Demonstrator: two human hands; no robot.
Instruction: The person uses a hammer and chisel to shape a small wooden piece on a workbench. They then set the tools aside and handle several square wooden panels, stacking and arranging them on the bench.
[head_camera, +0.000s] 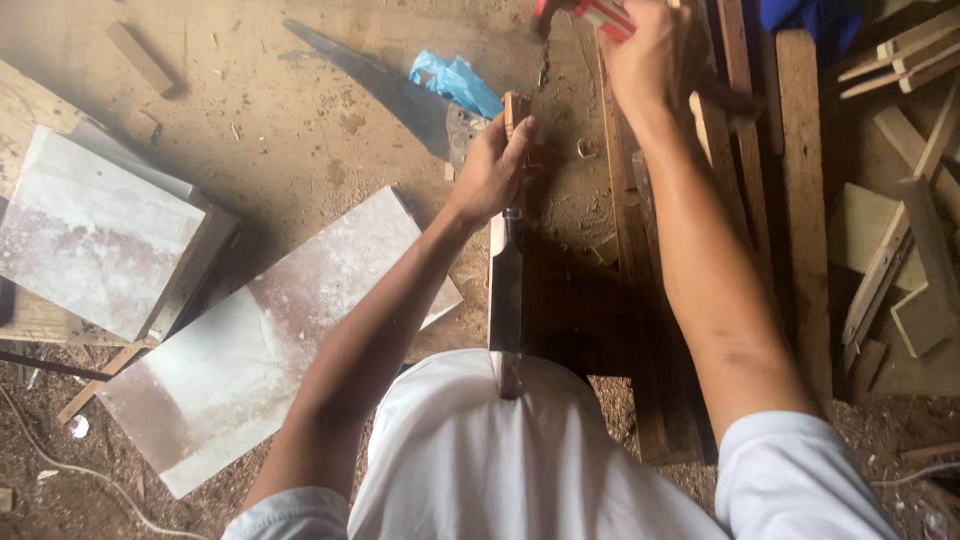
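Note:
My left hand (497, 165) grips the far end of a long narrow wooden strip (507, 290) that runs from my body out over the dusty workbench (300, 110). A dark face of the strip shows along its middle. My right hand (648, 52) is raised at the top of the view, closed on the red handle of a hammer (585, 12). The hammer's head is partly cut off by the frame edge. My white shirt fills the bottom of the view.
Two pale flat boards (250, 350) (95, 230) lie to the left. A handsaw blade (370, 80) and a crumpled blue plastic bag (455, 82) rest on the bench. Wooden slats (800, 190) and offcuts (900, 240) lie at the right. Sawdust and a cable cover the floor.

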